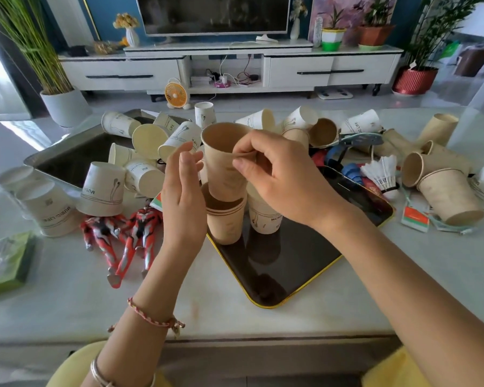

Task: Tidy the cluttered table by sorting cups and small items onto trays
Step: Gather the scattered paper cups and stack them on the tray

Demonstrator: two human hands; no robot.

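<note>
My right hand (274, 174) grips a brown paper cup (223, 160) by its rim, upright, its base entering a stack of brown cups (225, 219) on the dark gold-edged tray (280, 263). Beside the held cup, on its left, my left hand (183, 191) is raised with straight fingers and holds nothing. A white printed cup (263, 217) stands on the same tray, right of the stack. Several white cups (151, 141) lie tumbled on and around a metal tray (76, 155) at the left.
Two red toy figures (123, 236) lie left of the dark tray. Brown cups (442, 174), a shuttlecock (383, 174), blue and red small items (347, 152) and tags (415, 219) crowd the right. A green box (6, 261) sits at the left edge.
</note>
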